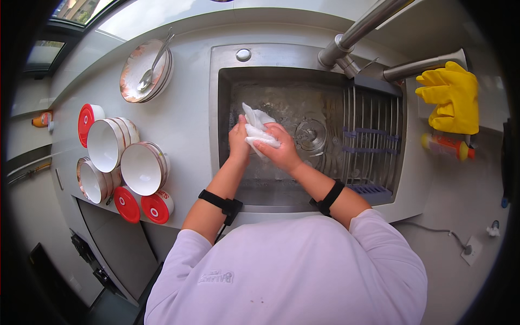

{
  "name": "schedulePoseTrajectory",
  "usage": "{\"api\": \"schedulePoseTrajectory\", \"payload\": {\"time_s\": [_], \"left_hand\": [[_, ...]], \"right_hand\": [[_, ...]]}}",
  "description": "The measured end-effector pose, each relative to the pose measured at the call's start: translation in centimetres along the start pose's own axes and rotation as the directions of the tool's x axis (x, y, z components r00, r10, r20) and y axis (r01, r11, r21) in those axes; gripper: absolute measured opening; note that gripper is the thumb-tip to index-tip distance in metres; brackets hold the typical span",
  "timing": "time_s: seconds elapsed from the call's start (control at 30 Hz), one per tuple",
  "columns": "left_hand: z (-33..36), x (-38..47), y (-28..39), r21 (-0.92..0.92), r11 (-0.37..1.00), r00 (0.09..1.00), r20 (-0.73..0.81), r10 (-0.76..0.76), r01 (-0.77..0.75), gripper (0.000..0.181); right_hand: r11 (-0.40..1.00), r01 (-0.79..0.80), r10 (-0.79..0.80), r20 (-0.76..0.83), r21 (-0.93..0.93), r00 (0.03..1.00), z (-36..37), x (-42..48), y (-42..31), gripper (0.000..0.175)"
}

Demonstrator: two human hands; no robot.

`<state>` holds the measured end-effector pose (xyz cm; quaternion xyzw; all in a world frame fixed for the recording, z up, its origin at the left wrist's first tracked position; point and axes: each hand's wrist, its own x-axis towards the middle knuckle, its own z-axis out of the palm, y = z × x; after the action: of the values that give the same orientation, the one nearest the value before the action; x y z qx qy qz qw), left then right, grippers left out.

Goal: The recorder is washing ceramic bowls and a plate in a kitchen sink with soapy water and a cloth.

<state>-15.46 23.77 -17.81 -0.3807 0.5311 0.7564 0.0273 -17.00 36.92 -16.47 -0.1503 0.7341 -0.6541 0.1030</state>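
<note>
Both my hands grip a wet white cloth above the basin of a stainless steel sink. My left hand presses against the cloth's left side, with its fingers partly hidden behind it. Wrapped over the cloth from the right is my right hand, its thumb lying across the folds. Below them, water covers the sink floor around a round drain strainer. Each forearm wears a black strap.
A metal faucet and dish rack stand at the sink's right. Stacked bowls, red-lidded containers and plates with spoons are on the left counter. Yellow rubber gloves and a bottle are far right.
</note>
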Motion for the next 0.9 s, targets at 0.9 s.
{"api": "schedulePoseTrajectory", "payload": {"time_s": [0.9], "left_hand": [[-0.5, -0.7, 2.6, -0.044, 0.997, 0.988, 0.140, 0.073, -0.067, 0.042]], "right_hand": [[0.540, 0.199, 0.172, 0.339, -0.818, 0.925, -5.6, 0.1, 9.2, 0.042]]}}
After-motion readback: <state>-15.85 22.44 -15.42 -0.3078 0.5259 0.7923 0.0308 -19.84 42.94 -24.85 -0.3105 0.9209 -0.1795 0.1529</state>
